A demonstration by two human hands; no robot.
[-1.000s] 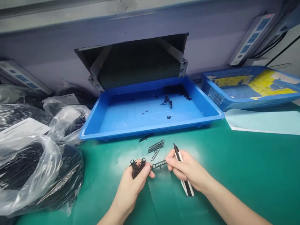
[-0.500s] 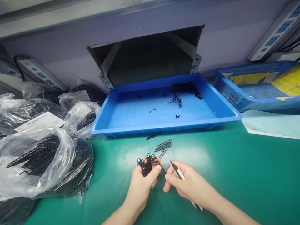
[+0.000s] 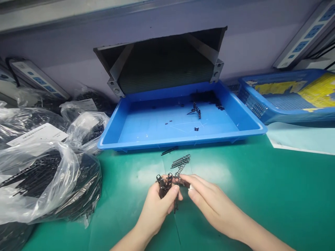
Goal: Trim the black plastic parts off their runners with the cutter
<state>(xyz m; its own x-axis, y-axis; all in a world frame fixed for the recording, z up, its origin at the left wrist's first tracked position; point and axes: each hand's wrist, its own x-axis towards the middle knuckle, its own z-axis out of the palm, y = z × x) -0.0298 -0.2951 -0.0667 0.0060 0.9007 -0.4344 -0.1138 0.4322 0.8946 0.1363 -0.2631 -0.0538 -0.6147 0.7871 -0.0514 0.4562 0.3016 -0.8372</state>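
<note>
My left hand (image 3: 158, 204) is closed around a bunch of small black plastic strips (image 3: 164, 186) with ring-shaped ends. Some strips stick up above its thumb, and one hangs down past the fingers. Close beside it on the right, my right hand (image 3: 209, 198) has its fingertips at a ringed strip. A white bit of a slim black-and-white tool (image 3: 191, 187) shows between its thumb and fingers; the rest of the tool is hidden by the hand. More black strips (image 3: 181, 161) lie on the green mat just beyond the hands.
Behind the strips stands a blue tray (image 3: 178, 142) with scattered black parts, below a dark wall opening (image 3: 167, 66). Clear plastic bags (image 3: 65, 181) of black parts crowd the left. On the right are a blue basket (image 3: 264, 113) and a pale sheet (image 3: 300, 137).
My right hand has moved up and turned palm down, covering most of the tool. The strip held between both hands now hangs down beside the left fingers. The view has shifted slightly.
</note>
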